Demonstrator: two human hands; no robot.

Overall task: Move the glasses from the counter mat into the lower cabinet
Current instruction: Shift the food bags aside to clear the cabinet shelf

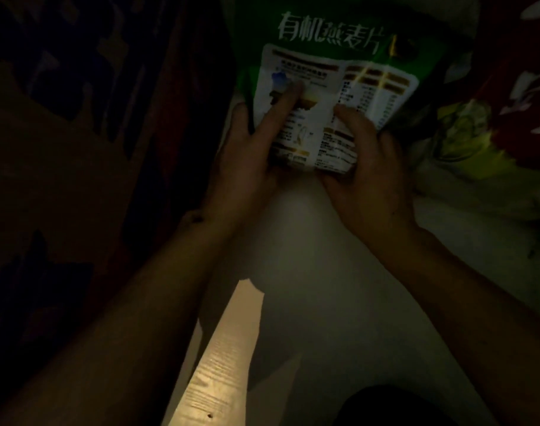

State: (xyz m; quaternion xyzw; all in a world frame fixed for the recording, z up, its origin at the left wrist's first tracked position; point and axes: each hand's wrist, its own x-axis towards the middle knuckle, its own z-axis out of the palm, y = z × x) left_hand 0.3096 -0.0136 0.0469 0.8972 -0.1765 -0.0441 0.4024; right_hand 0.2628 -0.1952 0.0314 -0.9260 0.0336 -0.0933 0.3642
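Dim view inside a dark space, both hands on a green and white food bag with Chinese print and a white label panel. Left hand grips the bag's lower left corner, index finger stretched straight up across the label, thumb at the bag's left edge, other fingers tucked behind out of sight. Right hand holds the lower right corner, thumb on the front of the label, fingers curled round the edge. Bag stands roughly upright, leaning slightly, on a pale shelf floor. A lit wooden strip runs up from the bottom edge. Red floral packaging sits just right of the bag; a dark patterned surface fills the left. The glasses can't be made out in this view.
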